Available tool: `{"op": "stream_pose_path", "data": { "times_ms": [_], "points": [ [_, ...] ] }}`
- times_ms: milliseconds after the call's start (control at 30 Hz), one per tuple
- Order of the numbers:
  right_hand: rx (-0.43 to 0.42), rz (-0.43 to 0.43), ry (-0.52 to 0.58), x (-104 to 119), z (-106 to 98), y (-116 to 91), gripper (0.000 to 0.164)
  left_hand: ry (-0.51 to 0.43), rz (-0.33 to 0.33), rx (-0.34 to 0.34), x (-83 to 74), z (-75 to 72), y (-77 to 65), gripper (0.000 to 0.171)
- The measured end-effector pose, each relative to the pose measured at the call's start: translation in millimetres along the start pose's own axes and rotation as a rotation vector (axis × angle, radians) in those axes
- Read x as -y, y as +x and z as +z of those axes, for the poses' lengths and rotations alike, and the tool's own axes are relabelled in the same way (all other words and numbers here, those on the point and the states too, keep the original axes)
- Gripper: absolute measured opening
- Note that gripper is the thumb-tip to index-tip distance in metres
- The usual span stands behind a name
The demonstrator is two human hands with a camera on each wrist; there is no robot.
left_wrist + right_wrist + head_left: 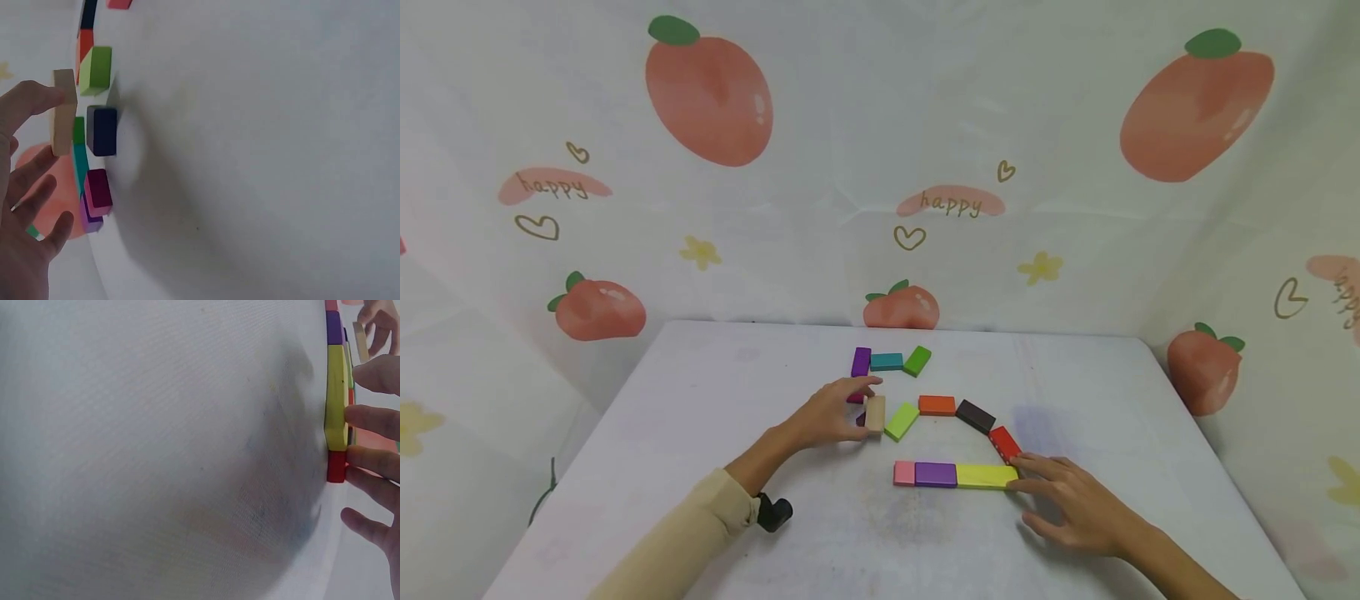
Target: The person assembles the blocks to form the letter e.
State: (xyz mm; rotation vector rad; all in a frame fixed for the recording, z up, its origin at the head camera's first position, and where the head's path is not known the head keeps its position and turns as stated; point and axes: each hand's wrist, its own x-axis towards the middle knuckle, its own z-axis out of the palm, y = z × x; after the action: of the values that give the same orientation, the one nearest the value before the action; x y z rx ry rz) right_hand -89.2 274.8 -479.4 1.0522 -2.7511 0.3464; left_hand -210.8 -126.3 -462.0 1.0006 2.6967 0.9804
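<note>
My left hand [829,413] pinches a plain wooden block [876,415] between thumb and fingertips. In the left wrist view, that block stands clear of the table, close to a dark blue block [103,132]. A lime green block [902,422] lies slanted just right of it, and a magenta block [98,192] sits behind the left fingers, mostly covered in the head view. My right hand [1071,508] has its fingers spread, fingertips at the right end of a yellow block [985,477] and the near end of a red block [1004,445].
An orange block [937,406] and a black block [975,417] link the lime and red ones. Pink [904,473] and purple [936,474] blocks line up left of the yellow. Farther back lie purple [861,361], teal [887,362] and green [917,361] blocks on the white table [700,400].
</note>
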Motion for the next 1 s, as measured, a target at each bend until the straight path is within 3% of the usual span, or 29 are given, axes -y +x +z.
{"op": "stream_pose_path", "data": {
  "times_ms": [167,567,867,1000],
  "points": [
    [0.013,0.01,0.003,0.4,0.1,0.1,0.034,0.042,0.056,0.04,-5.7,4.0,-11.8,0.072],
    [-0.023,-0.03,0.0,-0.9,0.2,-0.1,0.036,0.08,0.099,0.099,-13.7,15.2,-30.0,0.07],
    [-0.008,-0.019,0.002,-0.6,-0.8,0.4,0.036,0.114,0.035,0.152,-15.5,21.8,-36.3,0.061],
    [-0.01,-0.018,0.003,-0.3,-0.6,-0.2,0.036,0.138,0.062,0.159,-15.5,22.7,-36.5,0.053]
  ]
}}
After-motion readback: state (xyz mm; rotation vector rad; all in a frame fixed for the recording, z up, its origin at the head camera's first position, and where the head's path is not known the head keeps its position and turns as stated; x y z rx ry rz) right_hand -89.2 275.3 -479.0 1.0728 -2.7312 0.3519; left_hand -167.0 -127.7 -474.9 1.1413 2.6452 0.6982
